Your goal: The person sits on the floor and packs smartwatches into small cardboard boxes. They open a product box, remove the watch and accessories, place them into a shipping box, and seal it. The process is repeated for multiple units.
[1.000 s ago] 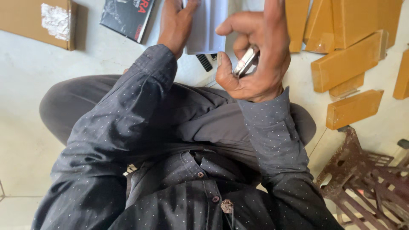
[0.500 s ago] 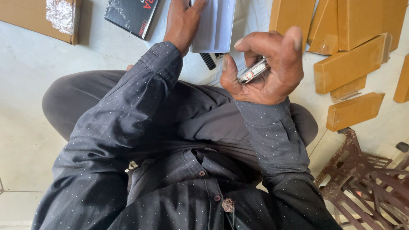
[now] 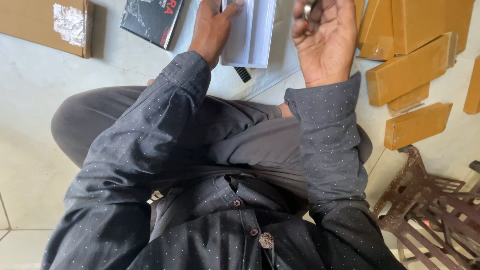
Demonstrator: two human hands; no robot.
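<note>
A white flat box (image 3: pixel 248 32) is held upright-ish by the left hand (image 3: pixel 212 27) at 12 o'clock, thumb over its near face and fingers wrapped behind; the grip sits on one long edge only. The right hand (image 3: pixel 325 37) is raised at 1 o'clock, palm toward the camera, fingers curled narrow around a small metallic object (image 3: pixel 310 7) that is mostly cut off by the frame top; what it is cannot be told. A small black ridged piece (image 3: pixel 242 74) lies on the floor (image 3: pixel 30 125) just below the box, partly hidden by it. Risks, as judged: the small metallic object is pinched at the fingertips only, so a slip could be caused by any regrip, and it would drop toward the lap or floor. The white box is gripped off-centre, so it could be twisted out of the hand if pressed from the right. The black piece could be knocked or covered if the box is lowered. Tan cardboard boxes (image 3: pixel 410 70) are scattered at 2 to 3 o'clock, a black packet (image 3: pixel 150 17) at 11, a rusty metal stool (image 3: pixel 430 205) at 4; a dropped part could be lost among the boxes.
</note>
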